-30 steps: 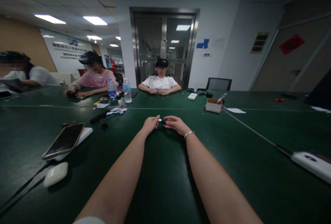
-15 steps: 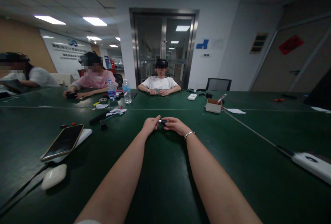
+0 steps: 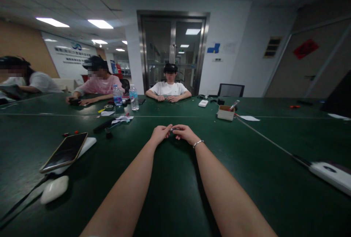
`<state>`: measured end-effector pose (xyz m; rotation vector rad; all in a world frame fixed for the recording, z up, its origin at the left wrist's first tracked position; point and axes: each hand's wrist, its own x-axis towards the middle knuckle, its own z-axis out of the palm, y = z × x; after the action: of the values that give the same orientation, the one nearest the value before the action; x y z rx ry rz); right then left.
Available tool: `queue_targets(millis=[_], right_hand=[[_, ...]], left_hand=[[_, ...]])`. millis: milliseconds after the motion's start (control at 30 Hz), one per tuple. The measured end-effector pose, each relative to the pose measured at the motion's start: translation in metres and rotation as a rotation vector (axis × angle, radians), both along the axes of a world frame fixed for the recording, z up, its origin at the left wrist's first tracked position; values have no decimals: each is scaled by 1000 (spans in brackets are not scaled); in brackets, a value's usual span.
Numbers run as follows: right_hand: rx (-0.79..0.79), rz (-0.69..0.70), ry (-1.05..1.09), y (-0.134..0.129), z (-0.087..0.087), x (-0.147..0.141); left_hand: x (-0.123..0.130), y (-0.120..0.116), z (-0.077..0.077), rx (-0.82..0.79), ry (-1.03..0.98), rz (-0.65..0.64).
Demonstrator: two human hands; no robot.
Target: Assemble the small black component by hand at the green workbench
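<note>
Over the middle of the green table point(image 3: 175, 178), my left hand point(image 3: 160, 134) and my right hand point(image 3: 184, 134) meet at the fingertips. Between them is a small object point(image 3: 172, 130) with a shiny silvery part, mostly covered by the fingers, so I cannot make out what it is. The fingers of both hands are closed on it in a pinch. A metal bracelet point(image 3: 198, 144) circles my right wrist.
To the left lie a phone point(image 3: 65, 152) on a white device and a white rounded case point(image 3: 55, 189). Two bottles point(image 3: 134, 98) stand farther back. A small box point(image 3: 226, 113) sits to the right. Three people sit across the table, one point(image 3: 170, 89) straight ahead.
My hands have drawn closer together, and the dark part of the small object that showed between them is now mostly covered by my fingers.
</note>
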<state>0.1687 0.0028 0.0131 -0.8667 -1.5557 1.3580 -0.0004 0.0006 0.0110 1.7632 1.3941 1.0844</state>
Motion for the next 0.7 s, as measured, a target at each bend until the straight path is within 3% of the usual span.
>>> queue_targets(millis=[267, 500, 700], right_hand=[[-30, -44, 24, 2, 0, -1], [-1, -77, 8, 4, -3, -1], [-87, -60, 89, 2, -3, 2]], left_hand=[[-5, -6, 1, 48, -300, -187], [-5, 0, -1, -6, -283, -115], [-5, 5, -5, -20, -227, -85]])
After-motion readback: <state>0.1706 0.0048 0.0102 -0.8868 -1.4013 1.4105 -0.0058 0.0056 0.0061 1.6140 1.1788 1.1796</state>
